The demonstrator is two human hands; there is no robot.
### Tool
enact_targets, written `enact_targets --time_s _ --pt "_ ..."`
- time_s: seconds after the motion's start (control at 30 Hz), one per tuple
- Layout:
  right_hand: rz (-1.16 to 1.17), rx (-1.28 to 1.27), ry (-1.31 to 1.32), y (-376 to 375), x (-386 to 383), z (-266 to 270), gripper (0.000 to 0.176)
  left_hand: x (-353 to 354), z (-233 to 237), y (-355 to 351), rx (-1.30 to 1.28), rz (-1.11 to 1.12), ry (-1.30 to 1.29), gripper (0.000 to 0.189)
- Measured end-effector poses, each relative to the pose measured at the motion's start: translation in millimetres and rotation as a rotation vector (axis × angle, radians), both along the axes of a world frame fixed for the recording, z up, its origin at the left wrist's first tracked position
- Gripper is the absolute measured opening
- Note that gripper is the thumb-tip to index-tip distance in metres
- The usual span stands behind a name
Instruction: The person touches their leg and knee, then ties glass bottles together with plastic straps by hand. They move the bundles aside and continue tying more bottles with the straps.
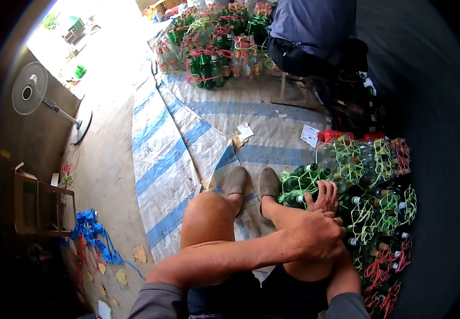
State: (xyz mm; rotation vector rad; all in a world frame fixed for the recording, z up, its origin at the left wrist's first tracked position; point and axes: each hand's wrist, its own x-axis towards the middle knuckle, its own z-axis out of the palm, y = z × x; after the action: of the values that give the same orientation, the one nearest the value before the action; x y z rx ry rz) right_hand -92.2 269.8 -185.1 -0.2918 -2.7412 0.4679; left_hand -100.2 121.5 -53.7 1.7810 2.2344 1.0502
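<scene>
My left hand (320, 234) reaches across my knees, its fingers curled round my right wrist. Just beyond it, my right hand (324, 196) has its fingers apart and nothing in them. It is over or against green bottles (300, 183) tied with light green twine; whether it touches them I cannot tell. More bundled bottles (376, 210) lie on their sides along the right, some tied with red or pink twine.
Upright bottle bundles (208, 66) stand at the back beside a seated person (315, 32). A blue-striped sheet (171, 154) covers the floor. On the left are a fan (30, 89), a wooden frame (44, 207) and blue strapping (94, 234). Paper scraps (245, 131) lie ahead.
</scene>
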Motion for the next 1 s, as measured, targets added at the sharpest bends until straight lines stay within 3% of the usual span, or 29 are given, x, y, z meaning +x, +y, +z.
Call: enact_targets --time_s 0.13,0.27,1.0 --pt "0.000 0.043 0.012 -5 0 8 0.058 9 9 -11 0.059 0.087 -0.028 0.041" --pt "-0.004 0.038 0.003 -5 0 11 0.059 -1 25 -18 0.010 -0.001 -0.106 0.035" --pt "-0.010 -0.005 0.006 1 2 0 0.060 2 26 -13 0.018 0.011 -0.077 0.038"
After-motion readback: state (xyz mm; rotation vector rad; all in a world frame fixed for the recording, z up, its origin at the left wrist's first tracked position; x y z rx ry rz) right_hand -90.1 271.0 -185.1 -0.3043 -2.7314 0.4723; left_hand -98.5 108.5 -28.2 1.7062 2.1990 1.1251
